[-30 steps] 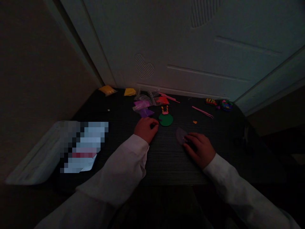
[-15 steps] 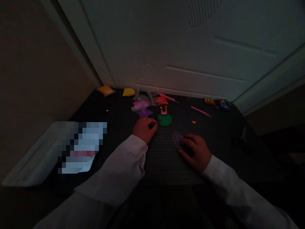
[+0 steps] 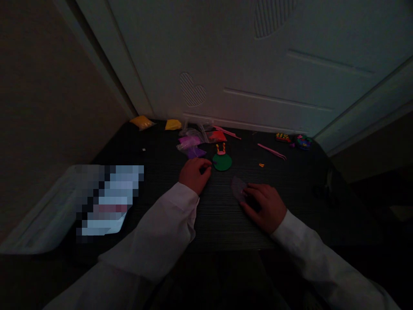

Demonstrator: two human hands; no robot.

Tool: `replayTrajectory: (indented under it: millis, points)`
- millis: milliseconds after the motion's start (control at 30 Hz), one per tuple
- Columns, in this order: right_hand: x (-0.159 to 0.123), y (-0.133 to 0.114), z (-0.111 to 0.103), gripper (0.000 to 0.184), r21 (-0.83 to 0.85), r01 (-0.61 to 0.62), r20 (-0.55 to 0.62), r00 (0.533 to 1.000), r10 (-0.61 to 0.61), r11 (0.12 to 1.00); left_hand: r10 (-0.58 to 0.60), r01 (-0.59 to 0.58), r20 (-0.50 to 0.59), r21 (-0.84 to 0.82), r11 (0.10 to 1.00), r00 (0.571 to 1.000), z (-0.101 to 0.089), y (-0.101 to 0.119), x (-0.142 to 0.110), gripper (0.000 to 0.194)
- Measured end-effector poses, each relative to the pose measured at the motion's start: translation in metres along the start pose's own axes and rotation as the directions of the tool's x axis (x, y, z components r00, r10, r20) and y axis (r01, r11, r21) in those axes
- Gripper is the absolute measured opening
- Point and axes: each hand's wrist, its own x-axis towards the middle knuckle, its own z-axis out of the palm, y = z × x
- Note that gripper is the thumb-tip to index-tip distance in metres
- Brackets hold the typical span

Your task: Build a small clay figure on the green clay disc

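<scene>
My left hand (image 3: pixel 195 174) rests on the dark table, thumb and forefinger curled together beside a green clay disc (image 3: pixel 222 162); anything between the fingertips is too small to tell. A small purple piece lies on the disc's left edge. At the disc's far edge is a pink clay piece (image 3: pixel 221 152) with two orange twisted strands (image 3: pixel 223 147) rising from it. Lower right, my right hand (image 3: pixel 266 206) has its thumb and fingers on the near edge of a see-through round plate (image 3: pixel 238 189). A small orange clay bit (image 3: pixel 261 165) lies beyond that hand.
Behind are clay bags: purple (image 3: pixel 196 152), red (image 3: pixel 217 136), yellow (image 3: pixel 173 125) and orange (image 3: pixel 142 122). Pink tweezers (image 3: pixel 271 151) and pink tools (image 3: pixel 226 131) lie nearby. Small clay models (image 3: pixel 303 142) stand far right, scissors (image 3: pixel 325 189) nearer. A lit screen (image 3: pixel 112 200) is at left.
The view has shifted very slightly. Both hands hold nearly the same poses, and the clay pieces stay where they were.
</scene>
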Motion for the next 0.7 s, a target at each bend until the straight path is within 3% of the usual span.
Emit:
replayTrajectory:
  millis: [200, 433, 567, 700]
  points:
    - [0.001, 0.005, 0.001, 0.035, -0.032, -0.067, -0.034, 0.997, 0.065, 0.997, -0.002, 0.002, -0.016, 0.01, 1.0, 1.0, -0.001, 0.002, -0.001, 0.018]
    - [0.0, 0.005, 0.001, 0.034, 0.007, -0.056, -0.013, 0.998, 0.056, 0.998, 0.033, -0.032, -0.053, 0.028, 0.999, 0.998, -0.001, -0.001, -0.001, 0.018]
    - [0.0, 0.006, 0.002, 0.034, -0.008, -0.057, -0.031, 0.998, 0.056, 0.998, 0.204, -0.2, -0.038, 0.098, 0.975, 0.978, -0.002, 0.008, -0.006, 0.021]
    - [0.0, 0.007, 0.002, 0.033, -0.022, -0.05, -0.027, 0.998, 0.05, 0.998, 0.456, -0.473, 0.156, 0.104, 0.875, 0.876, 0.002, 0.032, -0.017, 0.028]
